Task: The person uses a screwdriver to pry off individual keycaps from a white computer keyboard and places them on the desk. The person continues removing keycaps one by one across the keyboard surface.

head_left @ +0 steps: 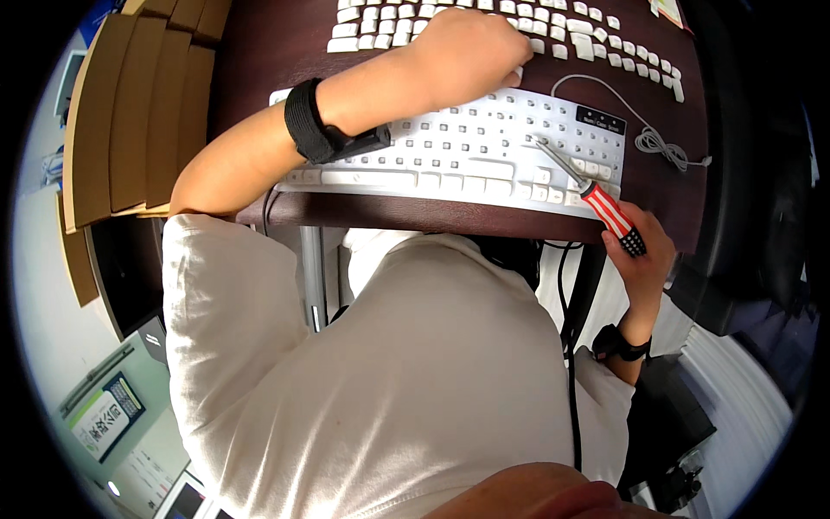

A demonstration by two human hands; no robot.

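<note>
A white keyboard [415, 143] lies along the near edge of the dark table, most of its switches bare and white caps on its bottom row and lower right part. My left hand [471, 56] reaches over its back edge with curled fingers, and a white keycap [516, 76] shows at the fingertips. The fingers partly hide how it is held. At the keyboard's right front corner, my right hand [644, 255] is closed round a screwdriver [612, 216] with a red-and-white striped handle. Its metal shaft slants up and left over the bare switches.
Several loose white keycaps [584, 45] lie in rows behind the keyboard. A coiled grey cable [661, 145] rests to the right. Cardboard boxes [130, 112] stand at the table's left side, and a black object [752, 173] borders the right.
</note>
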